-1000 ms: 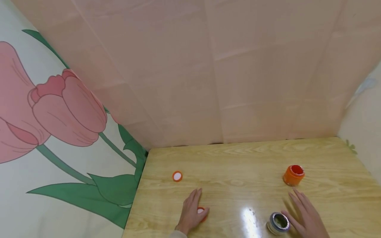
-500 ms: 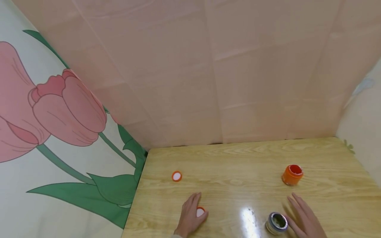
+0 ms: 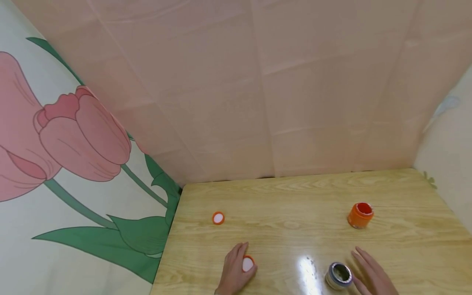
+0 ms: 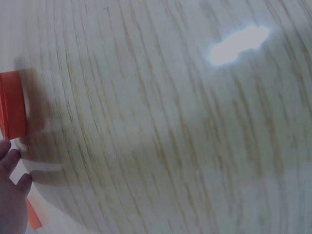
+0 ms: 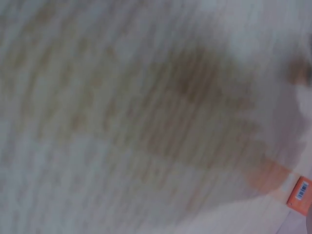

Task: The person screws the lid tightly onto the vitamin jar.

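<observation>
On the wooden table an orange-rimmed jar lid [image 3: 248,264] lies with its white inside up. My left hand [image 3: 234,270] is round it, thumb at the near right edge and fingers at the far left side. In the left wrist view fingertips [image 4: 23,184] are beside the orange lid rim [image 4: 13,105]. My right hand [image 3: 374,272] lies with extended fingers just right of an open glass jar [image 3: 339,276], dark inside. Its thumb is close to that jar; contact cannot be told. Behind stands an open orange jar [image 3: 360,216], red inside.
A second orange-rimmed lid [image 3: 218,218] lies farther back on the left of the table [image 3: 287,205]. A pinkish-beige sheet [image 3: 221,102] hangs behind the table. A wall with printed tulips [image 3: 85,135] borders the left side, and a pale wall [image 3: 451,164] the right.
My left fingers have drawn back a little, leaving more of the lid's white inside showing. My right hand has moved slightly toward me, away from the orange jar. The view has shifted a little.
</observation>
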Demonstrator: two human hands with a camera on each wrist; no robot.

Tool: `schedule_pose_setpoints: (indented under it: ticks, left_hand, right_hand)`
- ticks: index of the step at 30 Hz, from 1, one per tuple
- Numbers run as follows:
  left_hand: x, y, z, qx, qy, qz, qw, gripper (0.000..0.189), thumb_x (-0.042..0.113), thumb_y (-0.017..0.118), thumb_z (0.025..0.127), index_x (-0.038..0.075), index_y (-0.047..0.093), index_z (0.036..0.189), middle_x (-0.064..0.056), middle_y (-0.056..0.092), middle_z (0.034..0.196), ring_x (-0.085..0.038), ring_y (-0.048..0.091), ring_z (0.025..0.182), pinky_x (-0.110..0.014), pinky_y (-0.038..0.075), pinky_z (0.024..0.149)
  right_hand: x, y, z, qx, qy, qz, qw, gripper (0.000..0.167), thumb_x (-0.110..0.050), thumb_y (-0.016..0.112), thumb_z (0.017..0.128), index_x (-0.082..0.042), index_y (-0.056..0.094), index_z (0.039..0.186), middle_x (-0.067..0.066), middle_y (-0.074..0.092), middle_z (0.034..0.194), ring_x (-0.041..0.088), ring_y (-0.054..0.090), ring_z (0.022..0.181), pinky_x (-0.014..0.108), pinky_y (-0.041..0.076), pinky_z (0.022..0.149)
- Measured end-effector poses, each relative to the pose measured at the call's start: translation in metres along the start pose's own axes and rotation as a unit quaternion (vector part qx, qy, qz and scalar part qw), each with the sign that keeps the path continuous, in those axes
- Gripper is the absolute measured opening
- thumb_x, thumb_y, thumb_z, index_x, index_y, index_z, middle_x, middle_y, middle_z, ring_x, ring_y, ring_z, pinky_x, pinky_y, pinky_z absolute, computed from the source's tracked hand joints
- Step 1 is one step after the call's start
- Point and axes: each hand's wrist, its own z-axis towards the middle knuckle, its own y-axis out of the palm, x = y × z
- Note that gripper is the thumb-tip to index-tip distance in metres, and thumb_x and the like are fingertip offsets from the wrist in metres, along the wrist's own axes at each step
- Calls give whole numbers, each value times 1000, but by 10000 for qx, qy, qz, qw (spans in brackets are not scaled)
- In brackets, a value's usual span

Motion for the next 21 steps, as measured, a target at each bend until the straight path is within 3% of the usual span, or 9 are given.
schedule_pose_setpoints:
  ticks: [6, 12, 21]
  left_hand:
    - [-1, 1, -2, -138, -89, -19, 9999, 71, 41, 77, 80, 16, 51, 141, -7, 58, 132, -26, 57, 120, -49, 45, 100]
    - [0, 0, -2, -195, -128, -2, 9997, 71, 42, 77, 80, 17, 51, 141, -7, 57, 133, -27, 57, 121, -50, 44, 101]
    - [-4, 11, -8, 629, 399, 352, 9966, 76, 37, 84, 67, 13, 57, 134, -5, 61, 121, -24, 59, 109, -46, 47, 92]
  right_hand:
    - [-1, 3, -4, 15, -32, -14, 10000, 81, -2, 85, 62, 2, 53, 137, 5, 41, 156, -15, 13, 144, 1, 5, 111]
    - [-3, 4, -4, 52, -38, 66, 10000, 79, -3, 86, 62, 1, 55, 135, -3, 39, 157, -15, 16, 143, 1, 7, 111]
    - [-2, 7, -12, 105, -108, 253, 9996, 79, -10, 88, 62, 2, 57, 133, -9, 36, 156, -12, 20, 143, 1, 9, 112]
